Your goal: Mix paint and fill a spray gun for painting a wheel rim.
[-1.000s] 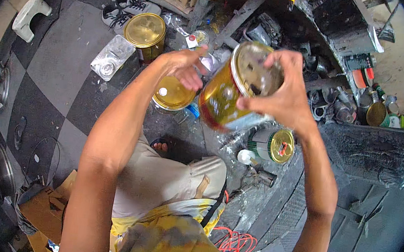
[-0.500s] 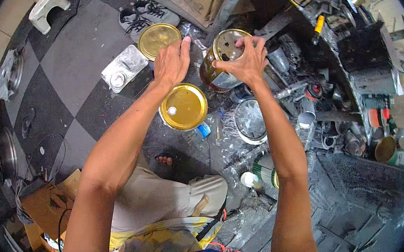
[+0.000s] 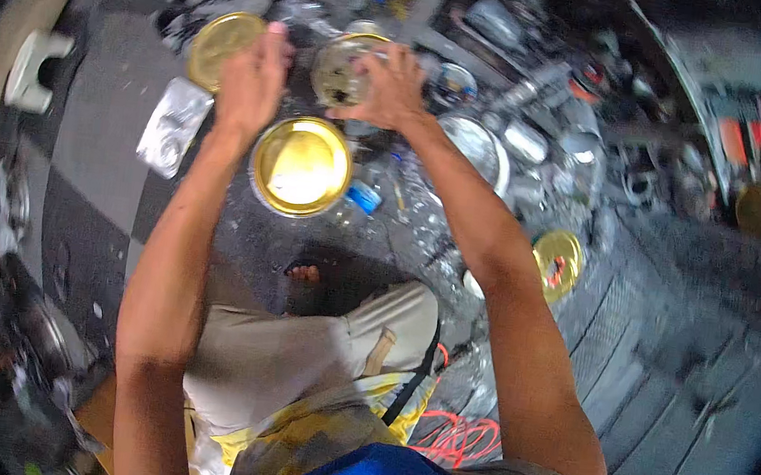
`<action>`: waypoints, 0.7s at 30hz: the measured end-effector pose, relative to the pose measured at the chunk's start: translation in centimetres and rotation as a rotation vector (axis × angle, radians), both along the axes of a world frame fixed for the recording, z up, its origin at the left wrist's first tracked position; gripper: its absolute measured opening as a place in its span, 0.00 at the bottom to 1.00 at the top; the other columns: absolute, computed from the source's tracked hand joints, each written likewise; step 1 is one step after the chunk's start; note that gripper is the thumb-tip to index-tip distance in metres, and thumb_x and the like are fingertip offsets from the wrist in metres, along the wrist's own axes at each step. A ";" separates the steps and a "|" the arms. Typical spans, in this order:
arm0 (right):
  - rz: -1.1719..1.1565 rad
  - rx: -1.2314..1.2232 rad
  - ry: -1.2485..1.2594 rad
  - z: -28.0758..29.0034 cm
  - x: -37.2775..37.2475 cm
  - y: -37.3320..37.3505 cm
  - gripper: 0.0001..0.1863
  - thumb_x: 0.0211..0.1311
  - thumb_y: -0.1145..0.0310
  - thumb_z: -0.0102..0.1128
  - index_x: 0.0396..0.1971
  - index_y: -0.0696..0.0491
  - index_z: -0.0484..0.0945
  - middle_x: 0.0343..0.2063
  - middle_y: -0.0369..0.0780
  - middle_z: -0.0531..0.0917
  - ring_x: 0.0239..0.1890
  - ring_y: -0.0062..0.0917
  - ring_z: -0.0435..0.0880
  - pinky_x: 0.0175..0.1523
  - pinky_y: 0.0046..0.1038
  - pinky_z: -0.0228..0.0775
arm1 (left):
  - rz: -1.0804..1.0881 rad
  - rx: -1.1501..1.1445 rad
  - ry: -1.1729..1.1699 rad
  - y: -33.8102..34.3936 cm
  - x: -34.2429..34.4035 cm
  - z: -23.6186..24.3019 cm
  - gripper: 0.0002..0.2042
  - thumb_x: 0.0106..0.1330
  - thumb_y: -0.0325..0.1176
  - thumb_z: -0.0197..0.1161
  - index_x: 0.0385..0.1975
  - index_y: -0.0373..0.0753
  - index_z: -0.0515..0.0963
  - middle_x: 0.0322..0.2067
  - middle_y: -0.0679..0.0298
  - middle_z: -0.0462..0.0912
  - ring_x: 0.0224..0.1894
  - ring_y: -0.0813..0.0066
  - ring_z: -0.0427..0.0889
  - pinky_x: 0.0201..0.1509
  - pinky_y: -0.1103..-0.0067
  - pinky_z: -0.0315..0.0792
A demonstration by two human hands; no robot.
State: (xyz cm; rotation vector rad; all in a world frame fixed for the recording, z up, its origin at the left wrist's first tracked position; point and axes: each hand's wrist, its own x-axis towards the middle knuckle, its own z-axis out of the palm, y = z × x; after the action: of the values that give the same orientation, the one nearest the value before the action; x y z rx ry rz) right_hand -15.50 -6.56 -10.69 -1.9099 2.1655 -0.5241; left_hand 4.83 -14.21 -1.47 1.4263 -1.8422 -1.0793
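My right hand (image 3: 386,86) spreads its thumb and fingers across the top of a round metal can (image 3: 335,73) with a gold rim and a dark-spotted top, gripping it. My left hand (image 3: 256,78) is beside a round gold lid or can top (image 3: 219,48), right at its edge. Its fingers are blurred and partly hidden, so I cannot tell what it holds. Between my forearms stands a can with a shiny gold top (image 3: 302,168). A silver rectangular tin (image 3: 173,128) lies left of my left wrist.
Near the gold-topped can lies a blue-labelled bottle (image 3: 364,198). A whitish round bucket top (image 3: 475,150) is behind my right forearm, and a gold-lidded can (image 3: 557,265) right of it. A white stool (image 3: 38,72) stands far left. Orange cable (image 3: 461,437) coils near my leg.
The whole view has swung, shifting the scene leftward, and is blurrier. The can under my right hand now shows mostly its top, less of its side. Both hands keep similar places beside the cans.
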 end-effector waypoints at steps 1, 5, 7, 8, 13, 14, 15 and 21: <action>-0.003 -0.025 -0.069 0.3 -0.2 0.4 0.46 0.26 0.33 0.82 0.46 0.46 0.79 0.58 0.44 0.68 0.64 0.48 0.63 0.63 0.54 0.58 | -0.010 -0.009 0.001 0.1 -0.3 0.5 0.34 0.76 0.59 0.43 0.40 0.29 0.84 0.32 0.50 0.87 0.28 0.64 0.85 0.39 0.69 0.78; 0.033 -0.256 -0.190 6.0 -5.2 7.0 0.32 0.43 0.43 0.79 0.40 0.52 0.81 0.46 0.44 0.77 0.53 0.40 0.77 0.57 0.42 0.70 | -0.080 -0.095 0.004 0.6 -2.6 2.4 0.33 0.77 0.58 0.44 0.43 0.28 0.83 0.33 0.51 0.87 0.26 0.69 0.83 0.34 0.73 0.77; -0.072 -0.397 -0.139 9.3 -8.6 13.8 0.16 0.57 0.60 0.74 0.34 0.57 0.82 0.32 0.42 0.81 0.38 0.34 0.83 0.46 0.34 0.75 | -0.145 -0.108 0.051 2.1 -4.6 3.5 0.34 0.77 0.59 0.44 0.43 0.28 0.83 0.34 0.51 0.87 0.27 0.68 0.83 0.34 0.73 0.77; -0.208 -0.422 -0.183 11.4 -9.3 17.8 0.14 0.58 0.62 0.73 0.31 0.59 0.82 0.30 0.42 0.81 0.34 0.33 0.82 0.43 0.32 0.74 | -0.171 -0.119 0.071 2.5 -5.5 3.8 0.34 0.77 0.59 0.43 0.44 0.28 0.82 0.35 0.51 0.87 0.27 0.68 0.84 0.35 0.72 0.77; -1.053 -0.340 -0.189 10.1 -8.7 43.2 0.16 0.65 0.63 0.65 0.26 0.60 0.78 0.21 0.42 0.77 0.24 0.26 0.73 0.32 0.30 0.66 | -0.312 -0.111 0.123 4.3 -7.8 5.1 0.33 0.76 0.58 0.44 0.43 0.29 0.83 0.34 0.53 0.87 0.31 0.69 0.84 0.38 0.73 0.78; -1.170 -0.318 -0.077 7.6 -7.3 49.9 0.17 0.66 0.60 0.65 0.26 0.60 0.79 0.21 0.42 0.78 0.24 0.27 0.74 0.32 0.32 0.67 | -0.345 -0.118 0.150 5.2 -8.6 5.8 0.33 0.76 0.58 0.44 0.43 0.29 0.83 0.34 0.53 0.87 0.31 0.69 0.84 0.38 0.73 0.78; -1.339 -0.254 -0.055 5.2 -4.5 56.3 0.20 0.66 0.56 0.65 0.25 0.60 0.80 0.21 0.44 0.80 0.24 0.28 0.76 0.32 0.35 0.68 | -0.382 -0.110 0.192 6.1 -9.1 6.5 0.33 0.76 0.59 0.44 0.43 0.30 0.83 0.34 0.54 0.87 0.30 0.69 0.84 0.38 0.73 0.77; -1.581 0.111 -0.511 -7.0 18.3 72.2 0.15 0.63 0.60 0.62 0.35 0.57 0.89 0.20 0.38 0.84 0.25 0.16 0.79 0.31 0.28 0.71 | -0.523 -0.098 0.226 9.7 -8.2 9.2 0.32 0.76 0.59 0.45 0.43 0.31 0.83 0.35 0.58 0.87 0.27 0.75 0.80 0.33 0.77 0.73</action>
State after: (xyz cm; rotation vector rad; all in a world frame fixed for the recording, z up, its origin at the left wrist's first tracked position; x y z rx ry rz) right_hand 2.76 65.66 -17.71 0.3615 2.6929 -0.8740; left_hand -3.40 -4.51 7.76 0.7392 -2.1155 -1.3085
